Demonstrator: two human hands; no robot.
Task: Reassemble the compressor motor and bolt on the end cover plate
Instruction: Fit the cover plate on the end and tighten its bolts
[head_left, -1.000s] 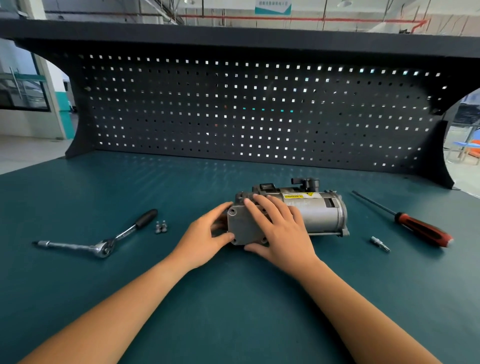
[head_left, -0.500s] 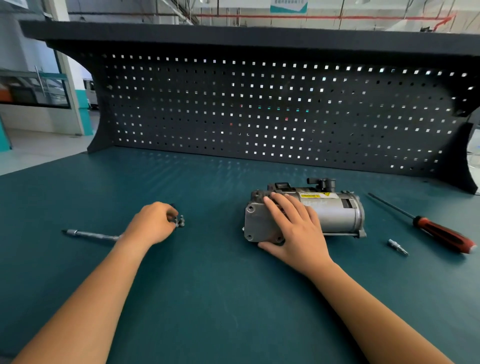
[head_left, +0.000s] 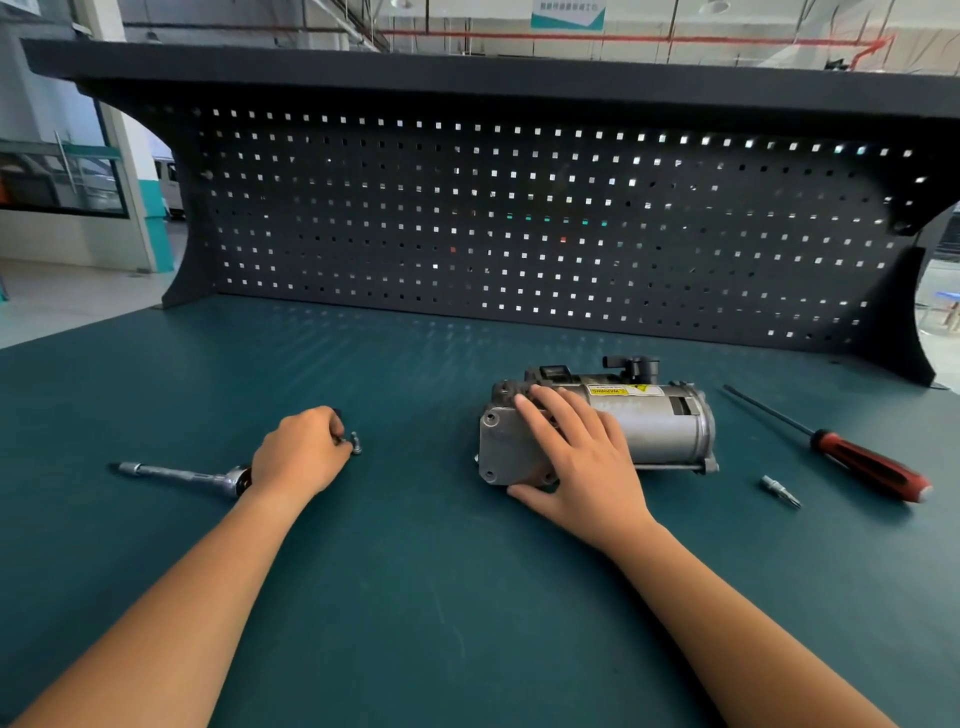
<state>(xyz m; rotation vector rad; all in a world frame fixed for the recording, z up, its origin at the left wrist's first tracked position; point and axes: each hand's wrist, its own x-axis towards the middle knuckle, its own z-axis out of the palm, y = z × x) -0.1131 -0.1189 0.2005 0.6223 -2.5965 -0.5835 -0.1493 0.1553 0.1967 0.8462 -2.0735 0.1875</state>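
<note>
While right hand (head_left: 576, 457) lies spread on one motor (head_left: 655, 432), left hand (head_left: 298, 457) pinches one of two bolts (head_left: 355, 445)

We see the teal bench top (head_left: 415, 597) carrying a ratchet wrench (head_left: 176, 474) at left, bolts (head_left: 356, 445) near it, the compressor motor (head_left: 660, 428) right of centre, then a small bit (head_left: 779, 490) and a red-handled screwdriver (head_left: 865, 464) rightmost.
</note>
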